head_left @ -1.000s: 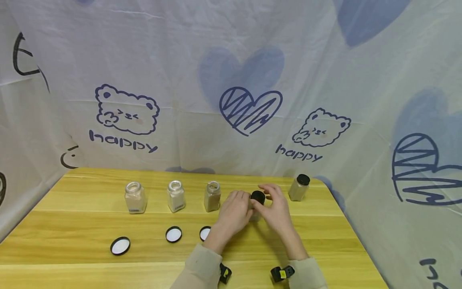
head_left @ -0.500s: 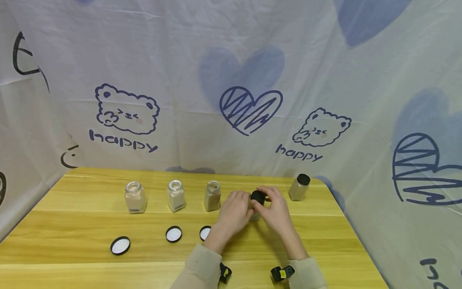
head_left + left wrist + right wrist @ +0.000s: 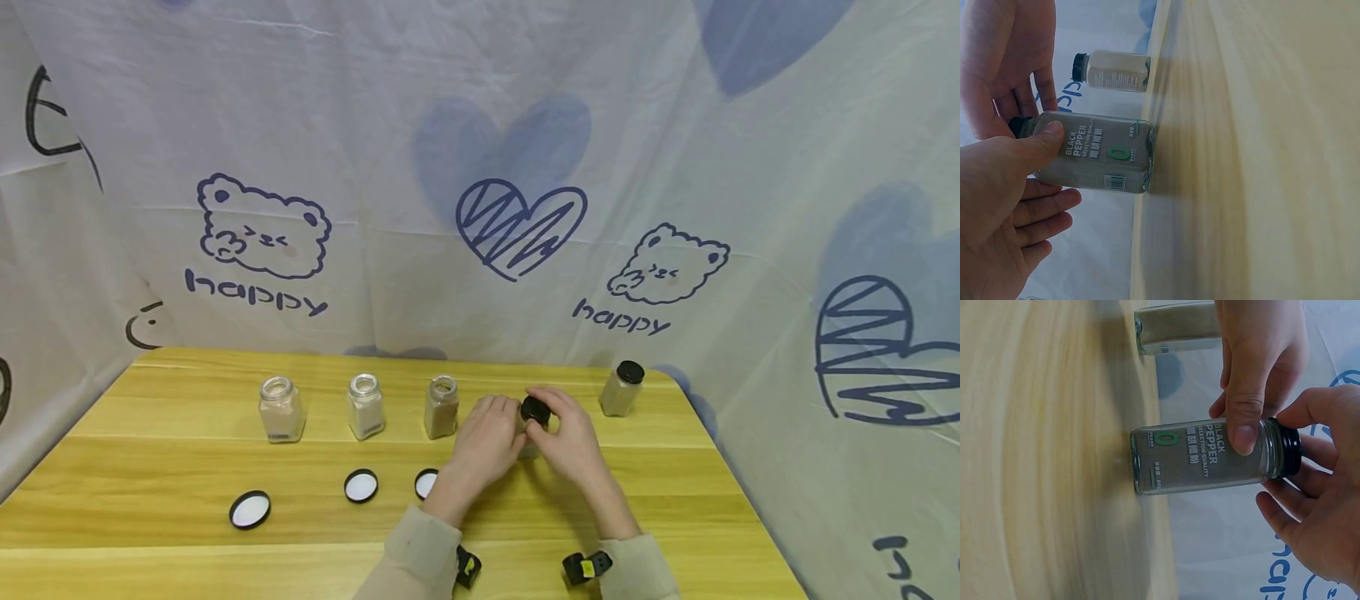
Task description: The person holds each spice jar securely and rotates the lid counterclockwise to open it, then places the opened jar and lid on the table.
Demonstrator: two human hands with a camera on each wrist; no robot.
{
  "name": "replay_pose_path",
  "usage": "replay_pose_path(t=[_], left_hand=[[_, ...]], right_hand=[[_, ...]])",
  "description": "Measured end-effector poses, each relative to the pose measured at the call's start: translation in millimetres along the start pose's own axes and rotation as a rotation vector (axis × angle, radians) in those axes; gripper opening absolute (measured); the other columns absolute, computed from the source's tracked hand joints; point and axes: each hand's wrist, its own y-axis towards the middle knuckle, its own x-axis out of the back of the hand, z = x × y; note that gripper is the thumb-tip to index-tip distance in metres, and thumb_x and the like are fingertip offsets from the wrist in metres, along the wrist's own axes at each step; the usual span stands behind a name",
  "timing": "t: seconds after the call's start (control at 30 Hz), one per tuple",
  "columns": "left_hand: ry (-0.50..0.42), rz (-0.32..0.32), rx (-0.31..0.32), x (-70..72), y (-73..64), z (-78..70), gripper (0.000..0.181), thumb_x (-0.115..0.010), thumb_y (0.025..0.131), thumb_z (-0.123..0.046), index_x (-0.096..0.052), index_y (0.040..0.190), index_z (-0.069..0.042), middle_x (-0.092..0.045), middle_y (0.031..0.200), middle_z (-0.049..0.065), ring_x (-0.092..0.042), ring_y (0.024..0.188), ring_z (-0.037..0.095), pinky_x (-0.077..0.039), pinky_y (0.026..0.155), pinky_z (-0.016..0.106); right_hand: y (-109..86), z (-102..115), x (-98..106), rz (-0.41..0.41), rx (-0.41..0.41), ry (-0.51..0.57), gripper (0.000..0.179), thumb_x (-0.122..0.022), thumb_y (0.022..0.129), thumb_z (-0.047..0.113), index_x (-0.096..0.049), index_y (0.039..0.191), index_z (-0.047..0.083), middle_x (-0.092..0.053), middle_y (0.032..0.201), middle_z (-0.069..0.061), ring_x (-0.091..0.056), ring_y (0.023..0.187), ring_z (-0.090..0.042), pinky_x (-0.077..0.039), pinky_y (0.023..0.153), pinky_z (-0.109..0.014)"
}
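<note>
Nearest, two pale sleeves [image 3: 420, 550] reach in over the bench [image 3: 150, 458], with a black strapped device [image 3: 587, 568] bearing a yellow sticker at each wrist. A little farther on, three black-rimmed lids lie with their white insides up: the left lid [image 3: 250, 510], the middle lid [image 3: 361, 487] and the third lid [image 3: 426, 483], which the left forearm partly hides.

Beyond the lids, both hands meet at one glass jar, the pepper jar [image 3: 1100, 152], labelled "BLACK PEPPER", which stands upright on the bench. The left hand [image 3: 486, 440] holds its body, the thumb laid across the label and the fingers behind the glass. The right hand [image 3: 572, 433] pinches the black cap [image 3: 536, 410] on top of it between thumb and fingers.

To the left of the hands stand three lidless glass jars in a row: a wide jar [image 3: 281, 414] of beige powder, a jar of paler powder [image 3: 366, 417] and a jar of brown powder [image 3: 441, 412]. To the right, near the far corner, a capped jar [image 3: 620, 393] stands apart. Behind everything hangs a white cloth [image 3: 375, 125] printed with hearts, bears and "happy".
</note>
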Motion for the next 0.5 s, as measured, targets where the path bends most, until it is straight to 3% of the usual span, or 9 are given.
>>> replay_pose_path(t=[0.2,0.5], left_hand=[[0.005,-0.018,-0.012,0.8,-0.6,0.4,0.037,-0.077,0.095,-0.028,-0.068,0.121,-0.002,-0.069,0.113,0.009,-0.062,0.111,0.026,-0.049,0.107,0.038],[-0.006,-0.003,0.002,-0.1,0.6,0.6,0.034,-0.076,0.096,-0.027,-0.068,0.119,-0.003,-0.068,0.112,0.008,-0.062,0.111,0.025,-0.048,0.108,0.037]], right_hand=[[0.4,0.6,-0.6,-0.026,0.008,0.044,0.047,-0.076,0.087,0.002,-0.067,0.132,0.0,-0.062,0.139,-0.017,-0.059,0.129,-0.039,-0.051,0.107,-0.056],[0.6,-0.4,-1.5,-0.059,-0.101,0.037,0.049,-0.086,0.085,0.012,-0.068,0.13,0.001,-0.062,0.126,-0.016,-0.06,0.111,-0.035,-0.056,0.095,-0.05]])
